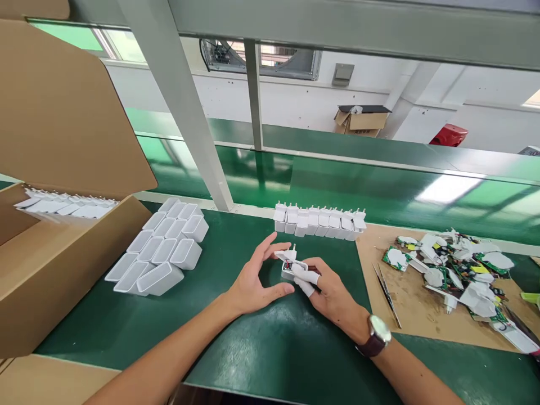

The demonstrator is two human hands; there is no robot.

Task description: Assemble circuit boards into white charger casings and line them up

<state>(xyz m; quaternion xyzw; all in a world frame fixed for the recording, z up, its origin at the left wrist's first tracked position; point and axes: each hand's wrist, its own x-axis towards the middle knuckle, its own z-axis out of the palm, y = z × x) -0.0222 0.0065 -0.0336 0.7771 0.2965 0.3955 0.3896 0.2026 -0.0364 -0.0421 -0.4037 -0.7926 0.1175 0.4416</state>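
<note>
My right hand (335,289), with white covers on some fingertips and a watch on the wrist, grips a small white plug adapter housing (288,275). The housing's pronged lid is tilted up, and red and dark parts show inside. My left hand (254,281) is beside it on the left, thumb and fingers spread wide around the housing without closing on it. Just beyond stands a row of similar white adapters (318,223), their pronged lids resting on top. Off to the left, several open white housings (163,249) are packed in a block.
A large open cardboard box (63,270) at the left holds rows of white pronged lids (70,205). At the right, a brown board (379,253) carries tweezers (387,295) and a heap of circuit boards with white parts (459,270). A grey post (185,107) rises behind the green table (244,343).
</note>
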